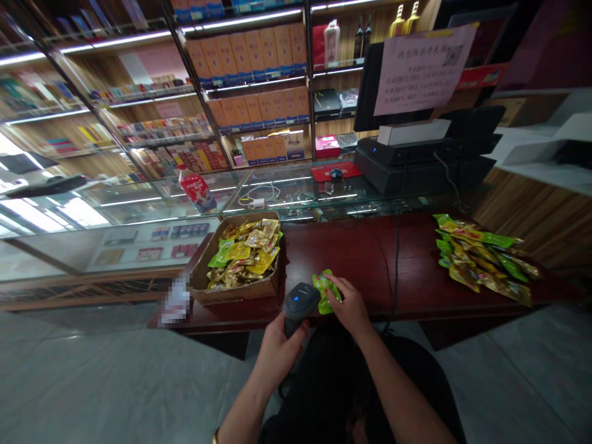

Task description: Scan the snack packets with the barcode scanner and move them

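Observation:
My left hand [280, 348] is wrapped round the handle of a black barcode scanner [301, 298] with a small blue light on top. The scanner's head points at a green snack packet [322, 285] near the front edge of the dark red table. Over that packet's right side lies my right hand [348, 304], its fingers holding it. A cardboard box [240, 296] full of gold, yellow and green packets [250, 250] stands to the left. Toward the table's right end, more such packets [483, 256] are heaped loosely.
Behind the table [342, 246] runs a glass counter [287, 191] with a red drink bottle [197, 188], a white cable [259, 200], a mouse [336, 174] and a black register [416, 166]. A black cord [396, 259] crosses the table right of my hands.

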Demonstrator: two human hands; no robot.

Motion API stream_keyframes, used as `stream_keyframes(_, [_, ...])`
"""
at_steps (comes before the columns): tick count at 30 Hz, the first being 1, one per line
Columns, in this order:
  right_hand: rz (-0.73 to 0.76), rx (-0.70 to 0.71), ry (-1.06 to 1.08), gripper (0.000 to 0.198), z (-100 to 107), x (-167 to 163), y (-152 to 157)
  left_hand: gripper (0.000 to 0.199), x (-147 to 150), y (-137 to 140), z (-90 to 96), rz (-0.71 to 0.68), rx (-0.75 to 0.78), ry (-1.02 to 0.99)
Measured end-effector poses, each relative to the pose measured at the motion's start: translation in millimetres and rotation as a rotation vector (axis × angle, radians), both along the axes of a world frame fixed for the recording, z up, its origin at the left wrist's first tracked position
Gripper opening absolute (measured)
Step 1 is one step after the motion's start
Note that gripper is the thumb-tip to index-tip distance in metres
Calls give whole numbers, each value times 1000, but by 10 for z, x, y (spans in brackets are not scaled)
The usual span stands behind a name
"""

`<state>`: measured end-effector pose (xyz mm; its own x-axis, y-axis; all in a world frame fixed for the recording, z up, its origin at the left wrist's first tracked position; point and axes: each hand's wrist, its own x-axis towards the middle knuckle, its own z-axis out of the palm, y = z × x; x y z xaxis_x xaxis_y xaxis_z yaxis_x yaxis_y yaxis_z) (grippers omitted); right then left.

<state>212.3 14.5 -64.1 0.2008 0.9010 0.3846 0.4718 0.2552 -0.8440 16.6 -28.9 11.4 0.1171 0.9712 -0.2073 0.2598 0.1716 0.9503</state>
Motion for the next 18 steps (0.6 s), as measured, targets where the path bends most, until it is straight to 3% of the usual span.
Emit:
stream_keyframes(11, [-13, -16, 49, 54, -53, 80, 24, 17, 11, 6, 30, -30, 8, -19])
stream_keyframes(18, [-22, -53, 253, 53, -155, 11, 43, 22, 38, -8, 124, -28, -15, -19])
